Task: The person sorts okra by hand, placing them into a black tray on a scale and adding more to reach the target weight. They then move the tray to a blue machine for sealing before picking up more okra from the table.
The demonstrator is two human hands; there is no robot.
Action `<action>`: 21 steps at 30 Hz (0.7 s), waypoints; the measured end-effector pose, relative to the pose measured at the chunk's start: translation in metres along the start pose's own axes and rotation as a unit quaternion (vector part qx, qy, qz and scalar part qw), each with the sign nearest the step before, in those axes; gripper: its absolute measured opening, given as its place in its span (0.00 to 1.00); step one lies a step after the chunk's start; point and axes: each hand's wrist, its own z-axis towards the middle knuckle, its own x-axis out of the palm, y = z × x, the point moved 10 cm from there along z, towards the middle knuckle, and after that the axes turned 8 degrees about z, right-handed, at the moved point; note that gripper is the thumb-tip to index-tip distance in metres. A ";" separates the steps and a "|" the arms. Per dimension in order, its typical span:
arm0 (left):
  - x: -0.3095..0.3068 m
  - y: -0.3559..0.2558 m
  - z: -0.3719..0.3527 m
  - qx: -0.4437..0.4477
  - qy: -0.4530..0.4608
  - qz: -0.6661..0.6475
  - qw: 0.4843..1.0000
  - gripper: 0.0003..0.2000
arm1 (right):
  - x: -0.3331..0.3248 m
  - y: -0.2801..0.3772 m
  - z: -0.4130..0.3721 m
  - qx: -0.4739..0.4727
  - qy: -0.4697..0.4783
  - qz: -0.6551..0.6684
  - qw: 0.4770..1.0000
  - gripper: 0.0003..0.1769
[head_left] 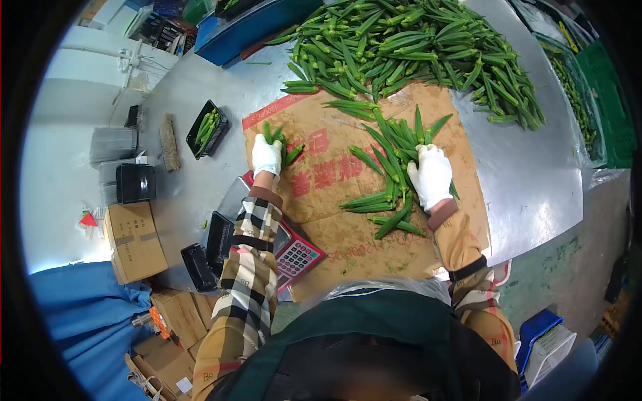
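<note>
My left hand, in a white glove, is closed around a few green okra pods above the left part of a flattened cardboard sheet. My right hand, gloved too, has its fingers closed on okra at the edge of a small loose pile on the cardboard. Its fingertips are partly hidden among the pods. Beyond both hands, a large heap of okra spreads over the metal table. Beside my left forearm sits a red scale with a keypad, partly covered by the sleeve.
A black tray holding okra stands left of the cardboard, near a brush. Black trays lie by the scale. A cardboard box and stacked clear containers are at the left. A green crate stands at the right.
</note>
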 end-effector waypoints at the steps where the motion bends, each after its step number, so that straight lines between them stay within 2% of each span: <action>1: 0.014 0.002 -0.001 0.008 0.033 -0.020 0.999 0.14 | 0.010 0.001 0.008 -0.003 0.032 -0.043 0.999 0.23; 2: 0.018 -0.004 -0.003 0.028 0.040 0.022 0.999 0.15 | 0.015 0.004 0.015 -0.004 0.068 -0.075 0.995 0.25; 5: 0.021 -0.008 -0.001 0.039 0.044 0.072 0.996 0.18 | 0.014 -0.003 0.020 -0.001 0.049 -0.049 0.998 0.25; 7: 0.010 -0.008 0.004 0.043 0.012 0.083 0.996 0.19 | 0.018 -0.024 0.020 0.036 0.093 -0.033 0.995 0.25; 8: 0.001 -0.014 0.002 0.052 0.003 0.049 0.997 0.21 | 0.019 -0.032 0.018 0.051 0.108 -0.030 0.992 0.24; 9: -0.010 -0.021 0.000 0.092 0.002 0.047 0.995 0.20 | 0.020 -0.039 0.015 0.066 0.123 -0.026 0.990 0.23; 11: -0.004 -0.013 -0.002 0.067 0.078 0.074 0.992 0.17 | 0.010 -0.043 0.009 0.075 0.083 0.030 0.993 0.22; 14: 0.019 -0.017 -0.025 0.113 0.133 0.192 0.966 0.15 | 0.007 -0.023 0.007 0.084 0.038 0.112 0.989 0.22; 15: 0.017 -0.023 -0.039 0.159 0.048 0.202 0.965 0.17 | 0.000 -0.003 0.008 0.041 -0.008 0.138 0.990 0.19; 17: 0.030 -0.017 -0.040 0.129 0.077 0.189 0.970 0.17 | 0.026 0.019 0.012 0.040 0.061 0.073 0.995 0.14; 19: 0.039 -0.027 -0.047 0.123 0.119 0.148 0.974 0.18 | 0.061 0.031 0.009 -0.020 0.045 -0.072 0.996 0.11; 21: 0.022 -0.080 -0.070 0.178 0.114 0.081 0.974 0.16 | 0.064 0.033 0.009 0.004 0.117 -0.011 0.993 0.11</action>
